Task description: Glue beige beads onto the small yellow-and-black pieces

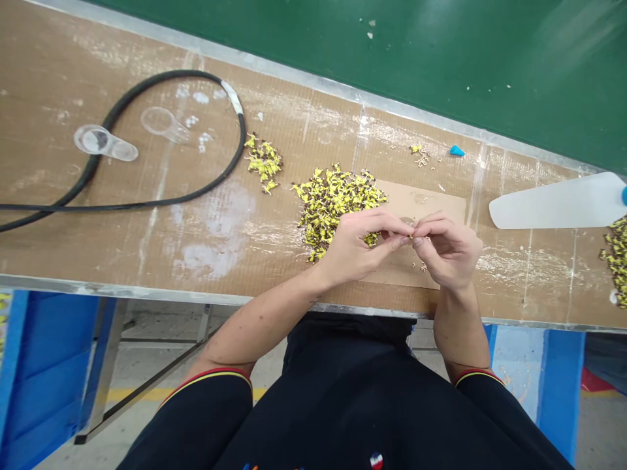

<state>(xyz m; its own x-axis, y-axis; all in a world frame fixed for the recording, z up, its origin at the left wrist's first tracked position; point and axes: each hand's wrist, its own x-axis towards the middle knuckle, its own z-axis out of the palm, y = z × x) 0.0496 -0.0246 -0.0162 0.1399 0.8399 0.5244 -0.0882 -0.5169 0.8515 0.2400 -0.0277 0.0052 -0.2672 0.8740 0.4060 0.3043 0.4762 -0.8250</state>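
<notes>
My left hand [355, 247] and my right hand [448, 249] meet over a cardboard sheet [431, 202], their fingertips pinching a tiny yellow and brown component [411, 235]. Its exact shape is hidden by my fingers. A large heap of similar yellow-taped components [337, 202] lies just beyond my left hand, which partly covers its near edge. A smaller heap [263, 163] sits further left. A few pale bits [420, 157] lie beyond the sheet, and several more [420, 266] lie below my right hand.
The brown-surfaced bench has a metal front edge [147, 292]. A black cable [147, 205] loops at left near two clear plastic pieces [105, 143]. A white plastic paddle [558, 202], a blue scrap [457, 151] and another component heap [618, 261] lie right; a green panel [392, 46] runs behind.
</notes>
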